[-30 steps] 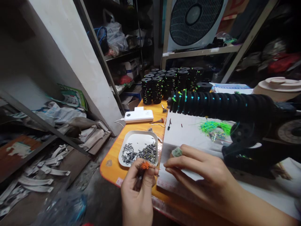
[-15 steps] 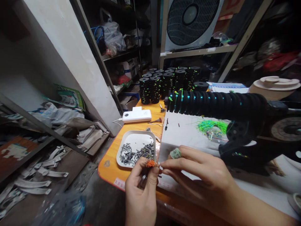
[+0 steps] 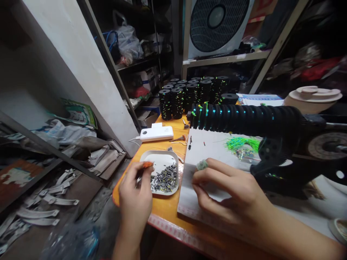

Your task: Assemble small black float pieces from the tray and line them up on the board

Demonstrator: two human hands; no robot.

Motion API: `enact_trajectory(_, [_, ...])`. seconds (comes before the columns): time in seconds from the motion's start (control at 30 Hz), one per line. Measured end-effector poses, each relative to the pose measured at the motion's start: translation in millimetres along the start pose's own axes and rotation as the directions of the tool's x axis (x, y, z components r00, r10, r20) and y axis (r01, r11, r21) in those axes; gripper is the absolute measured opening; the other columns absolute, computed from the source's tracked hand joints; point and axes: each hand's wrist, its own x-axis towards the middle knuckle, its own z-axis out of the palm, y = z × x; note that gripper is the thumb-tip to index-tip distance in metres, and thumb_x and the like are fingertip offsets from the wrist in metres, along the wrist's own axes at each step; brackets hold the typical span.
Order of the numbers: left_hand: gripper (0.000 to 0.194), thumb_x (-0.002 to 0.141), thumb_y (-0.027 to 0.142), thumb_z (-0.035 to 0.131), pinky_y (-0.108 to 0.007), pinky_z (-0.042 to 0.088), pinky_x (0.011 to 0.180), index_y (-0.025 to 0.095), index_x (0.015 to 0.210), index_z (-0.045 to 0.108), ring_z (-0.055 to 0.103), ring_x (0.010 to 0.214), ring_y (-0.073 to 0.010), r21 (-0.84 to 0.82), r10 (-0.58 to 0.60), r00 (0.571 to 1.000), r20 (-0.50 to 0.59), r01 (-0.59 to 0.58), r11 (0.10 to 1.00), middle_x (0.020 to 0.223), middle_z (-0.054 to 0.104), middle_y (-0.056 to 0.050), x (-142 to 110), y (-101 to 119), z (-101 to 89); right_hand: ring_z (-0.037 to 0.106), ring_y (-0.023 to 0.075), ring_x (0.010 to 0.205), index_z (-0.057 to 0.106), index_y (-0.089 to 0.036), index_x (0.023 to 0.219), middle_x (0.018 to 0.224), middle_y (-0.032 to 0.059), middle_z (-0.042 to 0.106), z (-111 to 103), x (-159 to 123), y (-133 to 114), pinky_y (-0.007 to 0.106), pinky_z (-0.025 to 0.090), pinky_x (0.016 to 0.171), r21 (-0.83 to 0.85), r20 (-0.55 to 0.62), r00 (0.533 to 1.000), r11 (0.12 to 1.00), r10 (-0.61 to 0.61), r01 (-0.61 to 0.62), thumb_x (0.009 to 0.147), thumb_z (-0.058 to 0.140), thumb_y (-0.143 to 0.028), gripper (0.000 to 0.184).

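My left hand pinches a small bundle with orange tips and hovers over the left rim of a white tray filled with small dark metal pieces. My right hand is curled over the white sheet with thumb and fingers pinched together; a greenish wrap sits on one fingertip. Whether anything lies in that pinch is too small to see. A long row of black discs with green and blue ties stretches across above my right hand.
Stacks of black spools stand at the orange table's far end, with a white power bank before them. Green threads lie on the sheet. Cluttered shelves line the left; a fan sits on a rack behind.
My left hand has swung left with the orange-tipped bundle, away from my right hand and over the tray. The right hand drew back slightly, still pinched.
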Motion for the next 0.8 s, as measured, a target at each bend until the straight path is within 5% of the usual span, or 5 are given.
enact_trajectory(0.13, [0.016,0.080,0.012,0.064,-0.044,0.046,0.094,0.019,0.091,0.072,0.066,0.100,-0.0291,0.073,0.029,0.965,0.260,-0.050,0.996,0.099,0.073,-0.010,33.4,-13.2,3.8,0.047,0.0093,0.065,0.055,-0.018,0.085,0.074,-0.0023,0.050,-2.8,0.3,-0.6,0.021,0.039,0.061,0.071,0.063,0.996,0.996,0.058,-0.062,0.086,0.053,-0.004,0.014])
enact_trajectory(0.27, [0.028,0.080,0.020,0.067,-0.050,0.040,0.101,0.015,0.107,0.065,0.057,0.113,-0.0337,0.080,0.001,0.968,0.250,-0.022,0.997,0.115,0.065,-0.017,37.6,-13.7,8.4,0.051,0.0101,0.068,0.057,-0.018,0.084,0.075,-0.0013,0.054,-2.7,1.3,-1.5,0.021,0.039,0.062,0.115,0.087,0.990,0.986,0.108,-0.118,0.087,0.056,-0.007,0.011])
enact_trajectory(0.5, [0.022,0.098,0.039,0.049,-0.024,0.043,0.058,0.021,0.099,0.061,0.049,0.059,-0.0130,-0.289,-0.169,0.912,0.373,0.287,0.913,0.069,0.051,0.002,-15.3,20.4,10.9,0.051,0.0124,0.067,0.071,-0.019,0.086,0.071,-0.0008,0.051,-4.3,2.3,-1.7,0.023,0.037,0.060,0.114,0.028,0.984,0.978,0.175,-0.177,0.090,0.061,-0.015,0.012])
enact_trajectory(0.63, [0.019,0.094,0.037,0.060,-0.021,0.039,0.057,0.019,0.091,0.063,0.045,0.060,-0.0101,-0.561,-0.276,0.844,0.460,0.517,0.646,0.073,0.050,0.002,-43.7,39.3,16.7,0.050,0.0132,0.066,0.076,-0.021,0.088,0.068,0.0000,0.054,-4.0,1.0,-1.1,0.023,0.038,0.059,0.158,0.003,0.985,0.972,0.175,-0.173,0.091,0.064,-0.014,0.014])
enact_trajectory(0.8, [0.018,0.094,0.035,0.062,-0.022,0.046,0.072,0.020,0.084,0.059,0.058,0.080,-0.0140,-0.587,-0.261,0.849,0.459,0.511,0.628,0.088,0.058,-0.002,-57.4,48.0,24.0,0.049,0.0112,0.062,0.078,-0.020,0.090,0.067,-0.0008,0.051,-1.3,0.5,-3.0,0.021,0.036,0.054,0.186,-0.013,0.990,0.973,0.140,-0.135,0.089,0.065,-0.011,0.015])
